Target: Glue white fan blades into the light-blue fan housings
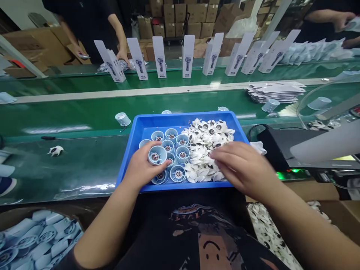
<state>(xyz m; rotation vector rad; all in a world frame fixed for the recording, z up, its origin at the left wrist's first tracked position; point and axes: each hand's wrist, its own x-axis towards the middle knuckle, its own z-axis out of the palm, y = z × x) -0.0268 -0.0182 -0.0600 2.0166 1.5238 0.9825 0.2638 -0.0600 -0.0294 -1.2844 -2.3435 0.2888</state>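
My left hand [143, 165] grips a light blue fan housing [157, 155], a short round cup with spokes and a motor hub inside, its open end facing me. It is held over the left half of a blue tray [129, 150], where several similar housings [178, 173] stand. Heaped in the tray's right half are small white fan blades [208, 131] with dark centres. My right hand [239, 165] is over this heap with its fingers drawn together at the blades. Whatever lies between those fingertips is too hidden to make out.
White printed boxes [188, 56] stand in a row along the green conveyor [84, 112]. At right are a black device [267, 146] and a stack of flat cartons [275, 92]. Below left is a bin of blue housings [42, 240]. Two people work across the line.
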